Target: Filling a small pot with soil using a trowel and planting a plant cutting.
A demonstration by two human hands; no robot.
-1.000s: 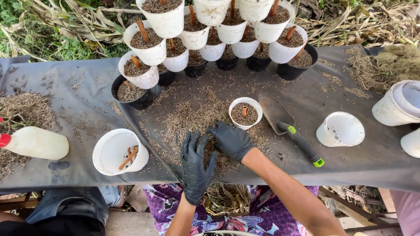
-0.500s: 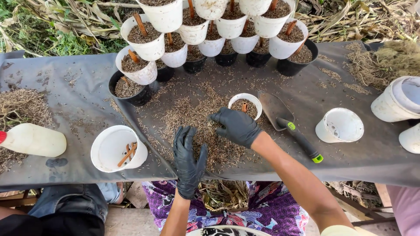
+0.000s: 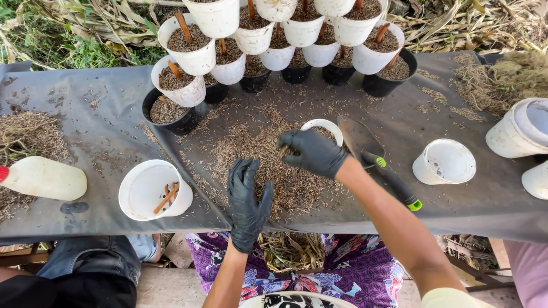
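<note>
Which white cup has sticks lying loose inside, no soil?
The cup at the table's near edge, left of the left hand. Others with sticks are soil-filled; the right-side cup is empty.

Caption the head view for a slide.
Black-gloved right hand drops husk mix into a small white pot; left hand rests on the loose pile.

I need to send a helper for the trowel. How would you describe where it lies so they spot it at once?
On the grey sheet over the table, look just past the gloved right hand, beside the loose husk pile. The trowel lies flat there, the only metal-bladed tool among white pots, with a black handle tipped green.
</note>
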